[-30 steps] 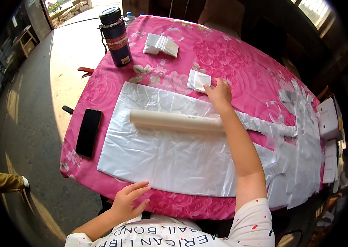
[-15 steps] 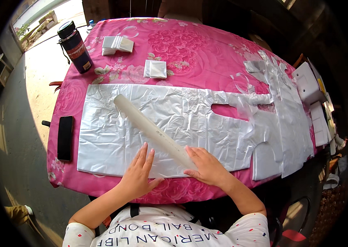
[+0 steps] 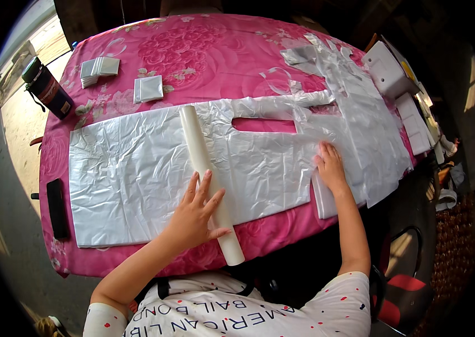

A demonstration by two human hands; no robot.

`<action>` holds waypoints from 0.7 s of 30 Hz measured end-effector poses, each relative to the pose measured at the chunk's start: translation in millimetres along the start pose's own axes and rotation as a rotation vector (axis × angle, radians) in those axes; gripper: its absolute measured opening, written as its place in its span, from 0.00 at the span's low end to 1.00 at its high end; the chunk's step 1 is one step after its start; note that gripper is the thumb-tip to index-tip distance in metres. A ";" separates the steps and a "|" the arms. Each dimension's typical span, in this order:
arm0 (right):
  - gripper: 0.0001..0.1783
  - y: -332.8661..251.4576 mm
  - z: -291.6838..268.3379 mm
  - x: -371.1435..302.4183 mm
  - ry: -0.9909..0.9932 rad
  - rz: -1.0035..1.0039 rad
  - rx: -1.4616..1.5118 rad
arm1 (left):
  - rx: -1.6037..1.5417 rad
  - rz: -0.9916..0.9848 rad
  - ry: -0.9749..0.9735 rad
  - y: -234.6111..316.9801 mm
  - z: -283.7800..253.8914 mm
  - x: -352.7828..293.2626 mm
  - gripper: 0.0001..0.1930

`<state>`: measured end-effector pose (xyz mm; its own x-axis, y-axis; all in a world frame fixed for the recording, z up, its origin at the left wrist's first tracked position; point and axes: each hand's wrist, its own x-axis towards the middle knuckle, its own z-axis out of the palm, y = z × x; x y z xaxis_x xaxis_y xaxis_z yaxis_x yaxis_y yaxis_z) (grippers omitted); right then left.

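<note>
A stack of white plastic vest-style bags [image 3: 130, 185] lies flat and wrinkled, its handle cut-out toward the right. Across it, slightly tilted, rests a pale cylindrical tube [image 3: 195, 137], its near end reaching past the bags' edge. My left hand [image 3: 195, 210] lies on the tube with fingers spread and thumb over its near part, not wrapped round it. Farther right, my right hand [image 3: 332, 165] touches the handle end of the bags, fingers stretched out over the plastic. More white plastic bags [image 3: 369, 143] lie loosely beyond it.
The table bears a pink floral cloth [image 3: 187, 50]. Small folded packets [image 3: 148, 89] lie at the back left, near a dark bottle [image 3: 49, 90]. A black phone [image 3: 56, 209] is at the left edge. White boxes [image 3: 386, 70] stand at the right, above a red chair [image 3: 403, 283].
The tube has turned from a diagonal to nearly upright across the bags. My right hand has left it and moved right to the handle end; my left hand now rests on the tube.
</note>
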<state>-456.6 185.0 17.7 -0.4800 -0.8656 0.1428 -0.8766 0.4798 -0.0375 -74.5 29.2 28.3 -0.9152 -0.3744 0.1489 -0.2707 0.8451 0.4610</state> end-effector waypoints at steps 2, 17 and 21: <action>0.26 27.9 -0.3 3.4 -0.007 0.156 -0.035 | 0.004 0.013 -0.005 2.3 2.2 2.7 0.41; 0.13 88.9 12.9 -15.0 0.212 0.434 0.038 | -0.019 0.044 -0.002 7.9 0.5 10.0 0.37; 0.05 49.6 -16.0 -16.5 0.357 0.264 -0.007 | -0.013 0.091 -0.030 9.0 2.0 11.8 0.38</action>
<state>-491.5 225.4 29.3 -0.6438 -0.6098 0.4622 -0.7244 0.6802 -0.1116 -88.3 33.1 32.5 -0.9446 -0.2842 0.1643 -0.1820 0.8699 0.4584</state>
